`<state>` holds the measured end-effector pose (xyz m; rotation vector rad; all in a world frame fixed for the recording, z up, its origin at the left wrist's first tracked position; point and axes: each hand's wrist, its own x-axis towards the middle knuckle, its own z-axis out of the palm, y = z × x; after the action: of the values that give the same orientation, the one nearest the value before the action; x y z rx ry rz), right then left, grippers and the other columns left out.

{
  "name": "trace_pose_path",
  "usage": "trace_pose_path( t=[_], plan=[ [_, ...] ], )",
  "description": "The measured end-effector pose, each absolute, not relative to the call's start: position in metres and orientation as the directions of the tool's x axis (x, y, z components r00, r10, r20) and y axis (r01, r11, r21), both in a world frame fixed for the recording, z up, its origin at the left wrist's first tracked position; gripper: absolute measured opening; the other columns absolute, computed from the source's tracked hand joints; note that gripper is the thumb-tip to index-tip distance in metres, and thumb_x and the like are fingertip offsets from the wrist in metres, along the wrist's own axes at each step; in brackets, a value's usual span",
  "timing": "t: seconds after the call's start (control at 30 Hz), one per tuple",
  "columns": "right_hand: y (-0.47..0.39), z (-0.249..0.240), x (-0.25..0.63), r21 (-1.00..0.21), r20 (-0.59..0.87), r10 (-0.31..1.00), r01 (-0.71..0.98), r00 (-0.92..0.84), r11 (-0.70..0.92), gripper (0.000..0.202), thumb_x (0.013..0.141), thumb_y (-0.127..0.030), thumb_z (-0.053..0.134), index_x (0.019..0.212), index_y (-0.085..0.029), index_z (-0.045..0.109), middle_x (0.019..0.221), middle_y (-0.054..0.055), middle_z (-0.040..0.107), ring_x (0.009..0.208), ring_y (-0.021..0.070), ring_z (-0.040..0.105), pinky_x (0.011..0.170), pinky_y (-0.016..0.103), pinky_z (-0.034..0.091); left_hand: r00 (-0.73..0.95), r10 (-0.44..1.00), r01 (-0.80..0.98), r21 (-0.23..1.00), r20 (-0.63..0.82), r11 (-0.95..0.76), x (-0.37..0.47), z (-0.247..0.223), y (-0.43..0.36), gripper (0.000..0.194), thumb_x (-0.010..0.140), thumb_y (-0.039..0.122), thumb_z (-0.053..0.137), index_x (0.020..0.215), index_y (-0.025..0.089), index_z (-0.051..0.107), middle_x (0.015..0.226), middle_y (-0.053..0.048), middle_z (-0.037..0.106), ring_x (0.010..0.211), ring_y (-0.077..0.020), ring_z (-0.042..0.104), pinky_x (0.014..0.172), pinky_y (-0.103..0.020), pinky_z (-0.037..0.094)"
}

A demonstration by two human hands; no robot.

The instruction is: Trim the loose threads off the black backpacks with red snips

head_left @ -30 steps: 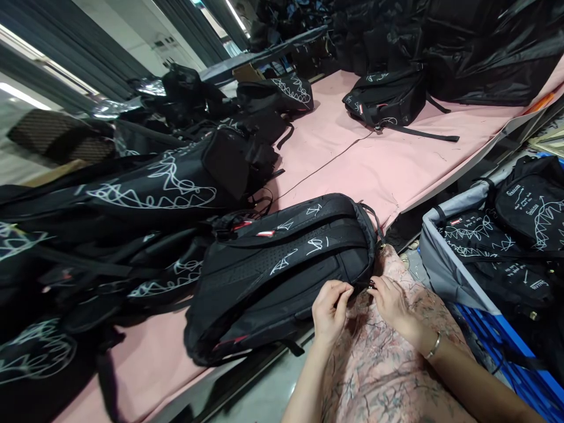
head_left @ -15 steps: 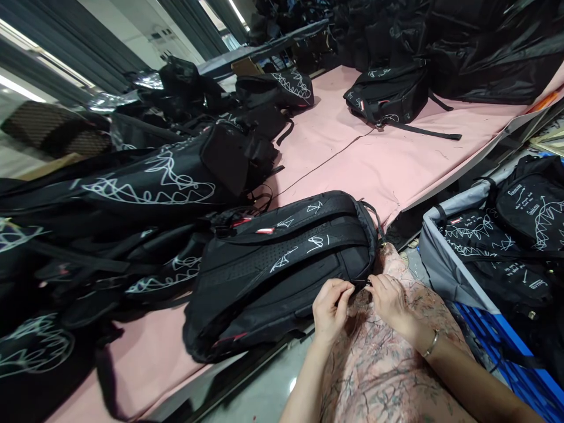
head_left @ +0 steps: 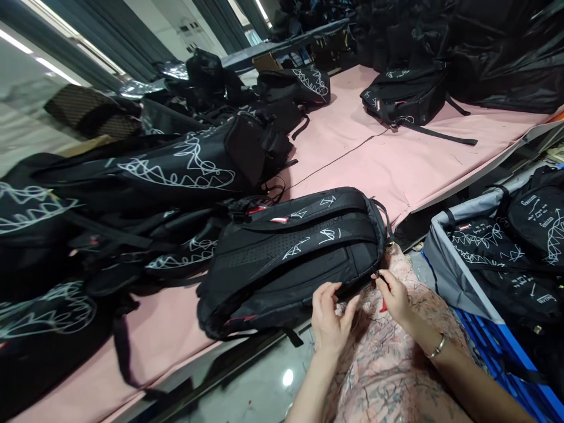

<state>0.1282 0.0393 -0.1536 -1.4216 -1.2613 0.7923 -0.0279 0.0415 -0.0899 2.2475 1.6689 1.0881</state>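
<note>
A black backpack (head_left: 291, 252) with white scribble print lies back-side up at the near edge of the pink-covered table (head_left: 396, 164). My left hand (head_left: 330, 317) rests at the backpack's lower edge with fingers apart, fingertips touching the fabric and holding nothing. My right hand (head_left: 396, 296) is at the backpack's right corner, thumb and forefinger pinched on a small dark zipper pull (head_left: 379, 275). A bit of something red (head_left: 383, 305) shows under this hand; what it is cannot be told. My patterned clothing lies below both hands.
Several black backpacks are heaped on the table's left side (head_left: 145, 194). Another backpack (head_left: 405, 97) lies far right, with black plastic bags (head_left: 497, 53) behind it. A blue crate (head_left: 506, 352) with a grey liner holds more backpacks at right. Shiny floor below.
My left hand has released its pinch at the backpack's edge and spread its fingers. My right hand has drawn slightly right with the zipper pull. The view has shifted a little.
</note>
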Motion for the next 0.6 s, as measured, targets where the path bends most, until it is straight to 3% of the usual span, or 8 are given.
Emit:
trace_pose_path(
  t=[0.07,0.23,0.4,0.5,0.6],
  plan=[
    [0.039,-0.150,0.127,-0.970,0.116,0.968,0.236,0.222,0.062,0.025,0.089,-0.033,0.039,0.094,-0.017,0.058,0.086,0.005,0.066,0.077,0.0163,0.061,0.068,0.025,0.046,0.169,0.872,0.830,0.411,0.459,-0.377,-0.023,-0.093,0.046,0.046,0.074,0.036,0.064,0.113,0.016,0.050,0.103,-0.013,0.052,0.094,-0.0241,0.053,0.073,-0.033,0.046],
    [0.036,-0.146,0.126,-0.990,0.043,0.975,0.144,0.216,0.012,0.026,0.088,-0.035,0.041,0.092,-0.018,0.060,0.078,0.003,0.065,0.068,0.0144,0.059,0.064,0.024,0.046,0.253,0.845,0.902,0.200,0.472,-0.382,-0.021,-0.105,0.056,0.026,0.082,0.023,0.054,0.108,0.023,0.060,0.091,-0.008,0.059,0.080,-0.0197,0.054,0.067,-0.029,0.043],
    [0.038,-0.145,0.122,-0.999,0.008,0.973,0.050,0.229,-0.004,0.026,0.086,-0.035,0.042,0.100,-0.020,0.057,0.101,0.005,0.063,0.095,0.0170,0.057,0.084,0.029,0.043,0.309,0.754,0.833,0.217,0.579,-0.509,-0.026,-0.107,0.060,0.022,0.080,0.012,0.054,0.095,0.023,0.065,0.075,-0.004,0.061,0.071,-0.0168,0.051,0.064,-0.025,0.041],
    [0.041,-0.142,0.120,-1.000,-0.030,0.974,-0.005,0.226,-0.029,0.024,0.082,-0.036,0.048,0.097,-0.019,0.057,0.086,0.002,0.062,0.081,0.0154,0.057,0.073,0.026,0.044,0.309,0.757,0.805,0.265,0.576,-0.530,-0.029,-0.101,0.058,0.015,0.080,0.011,0.054,0.086,0.020,0.065,0.074,-0.005,0.060,0.071,-0.0165,0.051,0.063,-0.025,0.041],
    [0.048,-0.139,0.120,-0.998,-0.063,0.974,-0.034,0.216,-0.057,0.020,0.078,-0.035,0.054,0.086,-0.018,0.056,0.064,-0.004,0.051,0.058,0.0112,0.048,0.056,0.022,0.040,0.348,0.762,0.745,0.332,0.546,-0.578,-0.039,-0.094,0.047,0.012,0.080,0.014,0.053,0.086,0.019,0.063,0.076,-0.005,0.058,0.071,-0.0164,0.051,0.063,-0.027,0.043]
  ],
)
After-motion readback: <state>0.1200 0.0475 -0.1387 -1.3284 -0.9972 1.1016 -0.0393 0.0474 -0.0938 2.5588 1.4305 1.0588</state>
